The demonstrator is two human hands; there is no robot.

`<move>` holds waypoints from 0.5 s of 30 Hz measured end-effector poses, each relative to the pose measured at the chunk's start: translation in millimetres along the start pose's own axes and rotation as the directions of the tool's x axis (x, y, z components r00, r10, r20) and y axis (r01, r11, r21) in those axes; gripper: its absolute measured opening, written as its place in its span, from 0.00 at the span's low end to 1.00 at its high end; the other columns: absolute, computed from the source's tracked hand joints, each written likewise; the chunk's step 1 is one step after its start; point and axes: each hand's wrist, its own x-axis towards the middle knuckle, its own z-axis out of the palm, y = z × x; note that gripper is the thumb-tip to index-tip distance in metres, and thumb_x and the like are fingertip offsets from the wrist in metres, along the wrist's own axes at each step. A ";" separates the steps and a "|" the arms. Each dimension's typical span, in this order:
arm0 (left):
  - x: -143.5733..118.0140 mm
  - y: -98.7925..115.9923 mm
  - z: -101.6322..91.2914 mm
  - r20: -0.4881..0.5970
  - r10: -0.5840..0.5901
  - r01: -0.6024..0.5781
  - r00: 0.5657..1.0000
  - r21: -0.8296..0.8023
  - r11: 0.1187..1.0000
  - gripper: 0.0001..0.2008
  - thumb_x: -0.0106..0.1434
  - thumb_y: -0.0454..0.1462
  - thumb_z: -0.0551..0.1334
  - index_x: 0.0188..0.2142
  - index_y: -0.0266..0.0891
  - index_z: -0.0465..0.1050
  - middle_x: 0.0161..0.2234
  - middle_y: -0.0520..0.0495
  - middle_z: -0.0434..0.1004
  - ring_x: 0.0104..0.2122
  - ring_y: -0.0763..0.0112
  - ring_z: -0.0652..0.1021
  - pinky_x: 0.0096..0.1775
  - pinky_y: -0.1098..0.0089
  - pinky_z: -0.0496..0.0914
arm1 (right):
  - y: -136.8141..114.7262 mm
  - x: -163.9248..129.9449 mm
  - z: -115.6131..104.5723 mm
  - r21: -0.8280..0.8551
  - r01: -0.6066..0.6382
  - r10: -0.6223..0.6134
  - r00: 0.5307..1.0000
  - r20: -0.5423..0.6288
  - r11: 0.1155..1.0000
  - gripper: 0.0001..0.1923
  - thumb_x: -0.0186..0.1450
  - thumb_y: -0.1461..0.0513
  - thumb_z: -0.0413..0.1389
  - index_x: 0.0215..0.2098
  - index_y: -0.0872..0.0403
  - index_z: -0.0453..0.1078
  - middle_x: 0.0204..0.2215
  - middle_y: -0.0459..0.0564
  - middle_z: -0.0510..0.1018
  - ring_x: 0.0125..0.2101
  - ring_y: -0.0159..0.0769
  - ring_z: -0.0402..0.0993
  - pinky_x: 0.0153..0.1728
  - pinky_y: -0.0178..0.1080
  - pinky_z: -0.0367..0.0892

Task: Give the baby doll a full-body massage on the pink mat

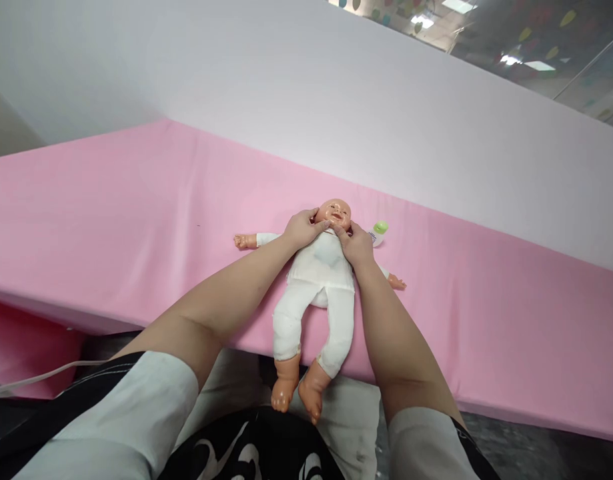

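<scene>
Two bare hands are resting at the neck of a baby doll point(319, 267) that is lying face up on a pink sheet point(136, 220). The left hand point(302, 229) is lying over the doll's shoulder on that side, its grip loosely curled, with the fingertips touching the doll's cheek and chin; it is clasping nothing fully, only pressing lightly against the head. The right hand point(357, 244) is sitting on the other shoulder, its fingers bent and the thumb reaching in toward the chin, so that both grips are meeting just below the face. Whether either hand is pinching the collar of the white top I cannot tell, since the fingers are covering that spot.

The doll is wearing a white top and white trousers. Its arms are stretching out to both sides, flat on the sheet, and its bare feet are hanging over the near edge of the pink surface, above a white cloth point(351, 413) lying on the person's lap.

A small white bottle with a green cap point(379, 232) is lying on the sheet just beside the doll's head, close to the right hand but apart from it. A pale wall point(336, 100) is rising behind the pink surface
</scene>
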 end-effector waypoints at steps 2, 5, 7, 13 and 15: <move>1.5 -2.2 0.2 0.002 0.005 -0.004 1.000 -0.057 0.998 0.26 0.65 0.54 0.65 0.55 0.42 0.80 0.49 0.45 0.86 0.47 0.57 0.83 0.51 0.62 0.75 | 2.6 1.1 -0.2 0.009 0.014 -0.015 1.000 0.009 1.000 0.27 0.71 0.40 0.54 0.48 0.51 0.79 0.39 0.55 0.86 0.40 0.47 0.81 0.50 0.48 0.74; 3.9 -6.3 1.8 0.016 0.007 -0.004 1.000 -0.166 0.986 0.26 0.68 0.53 0.62 0.57 0.40 0.80 0.51 0.45 0.86 0.49 0.58 0.83 0.53 0.63 0.75 | 8.4 2.7 1.6 0.033 0.033 -0.033 0.999 -0.003 0.999 0.27 0.75 0.42 0.48 0.50 0.51 0.79 0.42 0.55 0.86 0.44 0.47 0.81 0.51 0.48 0.73; 4.9 -8.9 3.5 0.010 -0.012 0.014 1.000 -0.209 0.978 0.26 0.70 0.53 0.61 0.58 0.40 0.79 0.53 0.45 0.85 0.50 0.58 0.83 0.54 0.64 0.75 | 11.8 3.0 3.4 0.055 0.022 -0.020 0.999 -0.026 0.998 0.29 0.76 0.43 0.43 0.48 0.52 0.79 0.43 0.56 0.86 0.44 0.47 0.80 0.50 0.47 0.73; 3.3 -8.3 4.2 -0.012 -0.086 0.081 0.996 -0.222 0.972 0.27 0.71 0.54 0.59 0.56 0.38 0.81 0.48 0.43 0.86 0.47 0.58 0.83 0.51 0.63 0.76 | 6.6 -2.0 3.4 0.120 0.000 0.005 0.999 -0.041 0.993 0.31 0.74 0.39 0.47 0.51 0.52 0.79 0.43 0.55 0.86 0.43 0.46 0.82 0.50 0.47 0.75; 1.6 -4.7 2.9 -0.012 -0.057 0.054 0.998 -0.146 0.988 0.29 0.66 0.55 0.66 0.57 0.40 0.80 0.50 0.44 0.86 0.48 0.57 0.83 0.51 0.63 0.75 | 1.5 -3.5 2.0 0.105 -0.014 0.018 0.999 -0.037 0.994 0.31 0.68 0.38 0.58 0.56 0.51 0.77 0.45 0.56 0.86 0.45 0.47 0.82 0.53 0.48 0.74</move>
